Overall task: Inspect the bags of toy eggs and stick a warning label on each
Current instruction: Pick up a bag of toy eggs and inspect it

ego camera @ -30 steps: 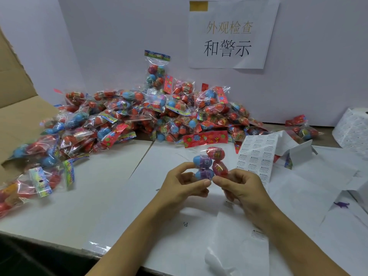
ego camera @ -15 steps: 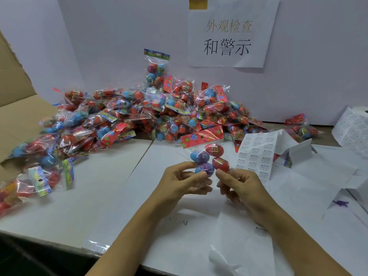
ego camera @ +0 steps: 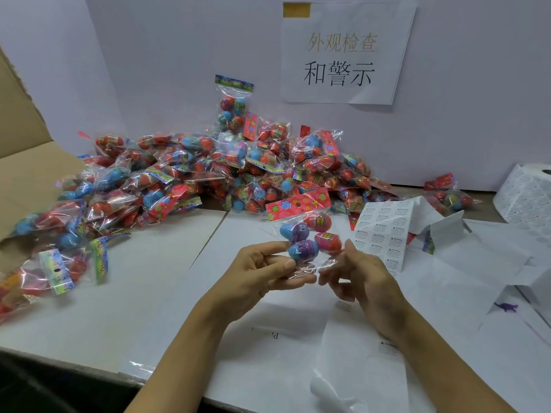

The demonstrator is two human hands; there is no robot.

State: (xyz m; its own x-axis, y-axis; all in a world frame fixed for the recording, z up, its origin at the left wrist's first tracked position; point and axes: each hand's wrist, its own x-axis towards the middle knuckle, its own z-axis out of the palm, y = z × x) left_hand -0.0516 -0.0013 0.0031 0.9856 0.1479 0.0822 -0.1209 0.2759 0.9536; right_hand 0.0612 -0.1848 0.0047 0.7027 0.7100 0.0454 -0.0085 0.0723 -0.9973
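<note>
between the two hands, held up off the bench, is one clear bag of toy eggs: two blue-and-purple eggs and two red ones under a red flowered header card. the left hand pinches the crinkled film at the bag's lower edge between thumb and fingers. the right hand is at the bag's lower right corner with its fingers loosely bent; they seem to touch the film, but whether they grip it i cannot tell.

the bag looks light, and the film thin, slick and floppy, so the hard eggs would likely roll about inside. a hold on the stiff header card or a pinch at a film corner seems surest; a flat stretch of film or card would take a label best.

beyond the hands lies a big heap of bags, each holding the same red and blue eggs; it spills to the left into an open cardboard box. just past the right hand a sheet of warning labels lies on loose white paper, and a roll of labels sits further right.
</note>
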